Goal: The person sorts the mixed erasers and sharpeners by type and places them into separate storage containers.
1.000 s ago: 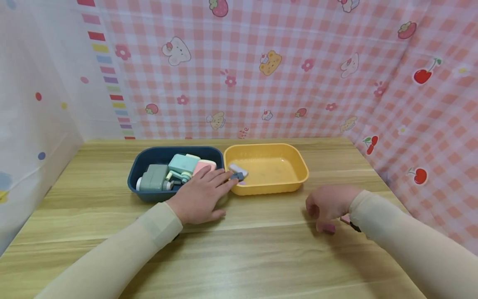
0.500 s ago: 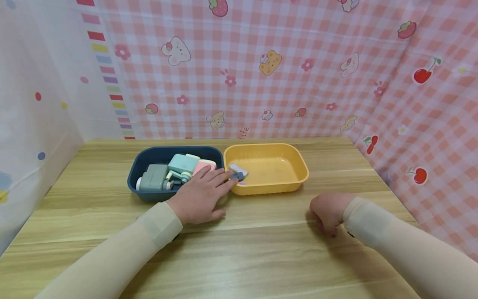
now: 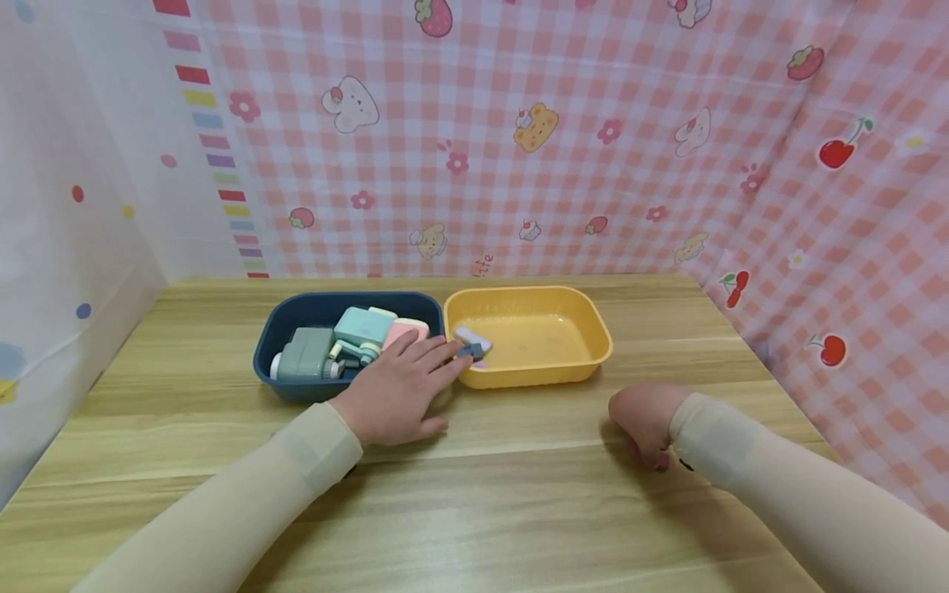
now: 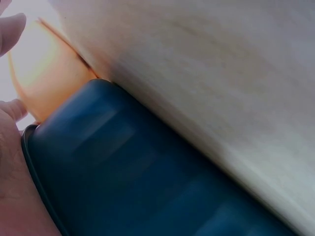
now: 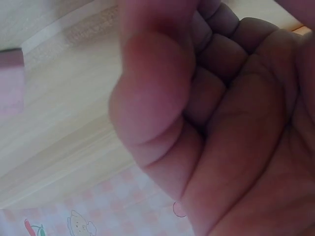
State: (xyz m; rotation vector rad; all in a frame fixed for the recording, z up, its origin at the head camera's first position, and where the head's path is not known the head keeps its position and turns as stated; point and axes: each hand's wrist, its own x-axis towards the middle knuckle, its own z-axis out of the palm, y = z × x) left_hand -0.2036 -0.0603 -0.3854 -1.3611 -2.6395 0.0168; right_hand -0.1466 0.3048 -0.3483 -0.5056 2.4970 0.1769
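In the head view my left hand (image 3: 396, 391) lies with outstretched fingers over the meeting rims of a dark blue bin (image 3: 261, 350) and a yellow bin (image 3: 544, 376). Its fingertips reach close to a small blue-grey piece (image 3: 471, 352) and a lilac piece (image 3: 473, 336) in the yellow bin. On the right, my right hand (image 3: 645, 416) is bent low over the table, fingers curled, with a dark pink bit (image 3: 660, 464) showing at the fingertips. The right wrist view shows the folded fingers; whatever they pinch is hidden. A flat pink piece (image 5: 11, 81) lies beyond them.
The blue bin holds a grey-green toy (image 3: 307, 354) with white parts, a pale teal block (image 3: 363, 325), a pink block (image 3: 406, 328) and a small teal crank-like part (image 3: 359, 350). Both bins stand side by side on the wooden table (image 3: 489, 511), before a checked cloth backdrop (image 3: 474, 107).
My right hand has turned and shifted slightly, its fingers folding over the dark pink block that lay in plainer sight a second ago. The left hand and both bins stay put.
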